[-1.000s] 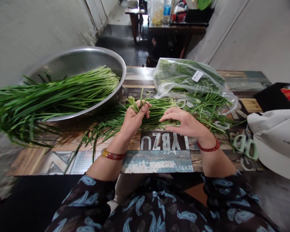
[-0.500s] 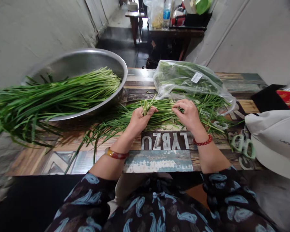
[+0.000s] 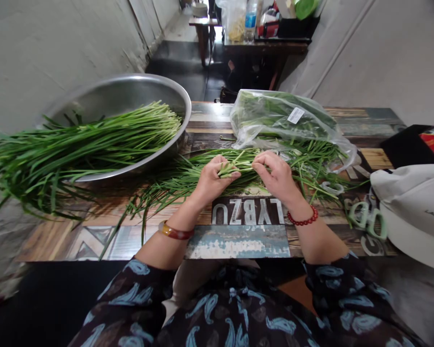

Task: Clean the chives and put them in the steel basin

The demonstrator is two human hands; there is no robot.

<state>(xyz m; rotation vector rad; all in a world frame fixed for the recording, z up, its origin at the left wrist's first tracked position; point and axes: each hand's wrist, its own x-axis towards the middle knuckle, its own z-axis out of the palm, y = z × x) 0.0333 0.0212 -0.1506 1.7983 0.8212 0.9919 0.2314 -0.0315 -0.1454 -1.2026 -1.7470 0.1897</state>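
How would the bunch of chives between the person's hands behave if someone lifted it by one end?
The bunch of chives would probably droop, since its long blades lie limp past the left hand across the table. The pale stem ends look stiffer and may snap rather than bend. With no visible tie, loose strands would likely slip free.

My left hand [image 3: 213, 180] and right hand [image 3: 278, 178] can draw back over the lettered tabletop [image 3: 238, 246] toward me. On my left, the steel bowl [image 3: 119, 94] blocks the way; ahead sits the plastic bag [image 3: 275, 113]; on my right, the white cap [image 3: 412, 207] and scissors [image 3: 359, 214] crowd in (loose chives [image 3: 173, 178] also sprawl around both hands).
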